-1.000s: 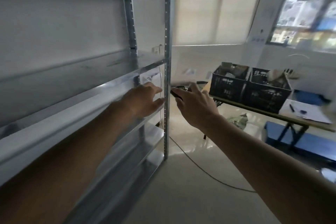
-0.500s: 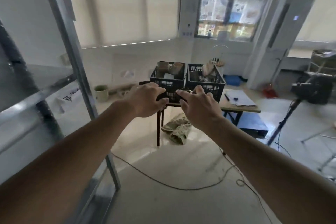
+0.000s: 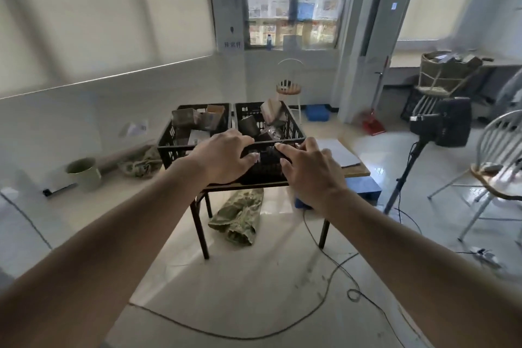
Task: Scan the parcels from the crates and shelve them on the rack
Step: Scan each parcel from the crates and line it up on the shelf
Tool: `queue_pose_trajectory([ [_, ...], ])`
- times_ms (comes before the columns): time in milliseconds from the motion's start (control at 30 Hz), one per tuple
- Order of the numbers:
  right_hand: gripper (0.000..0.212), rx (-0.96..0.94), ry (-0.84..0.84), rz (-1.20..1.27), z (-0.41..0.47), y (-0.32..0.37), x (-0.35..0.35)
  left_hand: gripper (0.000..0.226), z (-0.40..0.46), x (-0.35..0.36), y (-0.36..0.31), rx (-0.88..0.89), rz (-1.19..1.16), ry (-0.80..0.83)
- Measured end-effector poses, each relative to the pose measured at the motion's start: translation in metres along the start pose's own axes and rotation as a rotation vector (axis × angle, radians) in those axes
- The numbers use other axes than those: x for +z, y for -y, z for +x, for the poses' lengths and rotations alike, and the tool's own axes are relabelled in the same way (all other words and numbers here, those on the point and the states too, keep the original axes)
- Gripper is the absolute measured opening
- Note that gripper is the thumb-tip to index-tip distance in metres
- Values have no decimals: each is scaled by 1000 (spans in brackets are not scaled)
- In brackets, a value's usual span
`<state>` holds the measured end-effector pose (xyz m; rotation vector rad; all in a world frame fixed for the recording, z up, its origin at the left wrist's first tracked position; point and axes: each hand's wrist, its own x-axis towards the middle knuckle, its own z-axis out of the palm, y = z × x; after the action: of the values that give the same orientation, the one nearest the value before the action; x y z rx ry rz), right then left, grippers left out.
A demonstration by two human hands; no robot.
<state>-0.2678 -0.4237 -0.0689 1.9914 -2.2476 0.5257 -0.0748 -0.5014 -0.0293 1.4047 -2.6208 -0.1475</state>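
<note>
The parcels (image 3: pixel 197 121) sit in two black crates (image 3: pixel 169 147) side by side on the tabletop (image 3: pixel 354 171) ahead of me. They look like small cartons and wrapped packets in brown, grey and white, lying loose and at odd angles; one pale carton (image 3: pixel 271 109) stands up above the rim of the right crate. They are too blurred for me to read any labels.

Between my hands I carry a small dark object (image 3: pixel 267 154), most likely the scanner, though I cannot tell for sure. My left hand (image 3: pixel 223 157) lies over its left end with fingers bent, and my right hand (image 3: pixel 308 169) has its fingertips (image 3: pixel 279 146) on the other end. Whether either grip is truly clamped on it I cannot tell; the fingers hide the contact.

I judge the step to be walking back for the next parcel. To do it well I should pass the object wholly to one hand before I reach the crates, so the other is free to pick. I would take a parcel from the top, such as the upright carton, not dig beneath. Then turn its label up before scanning.

A cable (image 3: pixel 226 336) runs across the floor, and a camouflage cloth (image 3: pixel 240 220) lies under the tabletop, so I must watch my feet.
</note>
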Motion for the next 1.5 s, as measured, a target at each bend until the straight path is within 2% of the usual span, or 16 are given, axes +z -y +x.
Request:
queue_pose_trajectory([
  [200,46,8,34,22,117,-72,36,60,128,21,-7,-43,-34,32],
  [433,45,-2,80,47,233,-116,82,58,253,41,14,-81,-69,80],
  [967,46,88,182,-10,533,-176,224,54,589,140,151,-91,-138,200],
  [1233,46,115,263,28,625,-216,283,48,698,189,178,-167,-131,311],
  [1500,46,30,346,74,692,-253,329,68,767,228,181,-340,-150,369],
])
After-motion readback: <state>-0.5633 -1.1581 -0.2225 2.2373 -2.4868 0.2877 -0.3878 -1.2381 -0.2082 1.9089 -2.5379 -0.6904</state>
